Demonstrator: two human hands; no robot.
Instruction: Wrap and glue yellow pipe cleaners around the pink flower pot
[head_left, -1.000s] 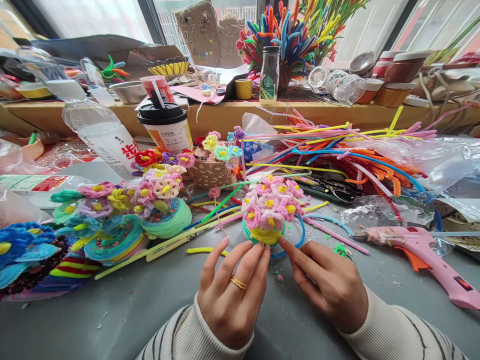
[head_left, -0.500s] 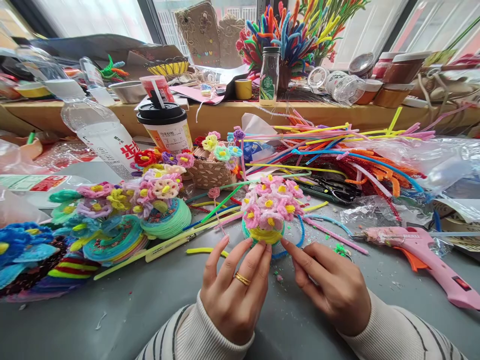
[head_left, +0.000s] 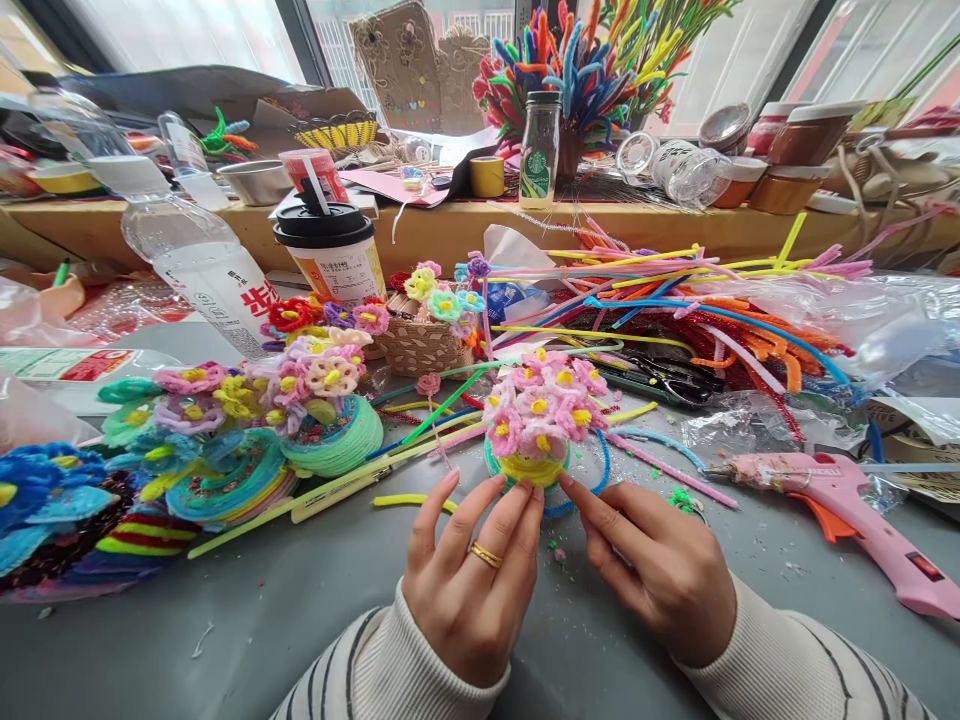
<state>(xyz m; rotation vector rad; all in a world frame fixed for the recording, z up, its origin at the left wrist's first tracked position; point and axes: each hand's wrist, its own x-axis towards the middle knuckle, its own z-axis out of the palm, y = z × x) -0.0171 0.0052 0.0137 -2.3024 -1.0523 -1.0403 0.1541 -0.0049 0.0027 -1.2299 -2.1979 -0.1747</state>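
Observation:
A small pot of pink fuzzy flowers (head_left: pixel 541 408) with yellow centres stands upright in a yellow and green coiled base (head_left: pixel 529 472) on the grey table. My left hand (head_left: pixel 476 580), with a gold ring, has its fingers stretched out and their tips at the front of the base. On the other side, my right hand (head_left: pixel 656 560) touches the base's right edge with its index fingertip, the other fingers curled and the thumb partly hidden. A blue pipe cleaner (head_left: pixel 604 462) curves just behind my right fingertips.
Finished flower pots (head_left: pixel 334 438) line the left. A pink glue gun (head_left: pixel 847 500) lies at the right. Behind are a pile of pipe cleaners (head_left: pixel 750 320), a woven basket (head_left: pixel 424 348), a lidded cup (head_left: pixel 334 255) and a water bottle (head_left: pixel 210 275).
My right hand has shifted very slightly to the left, against the base. The flower pot and my left hand look almost the same.

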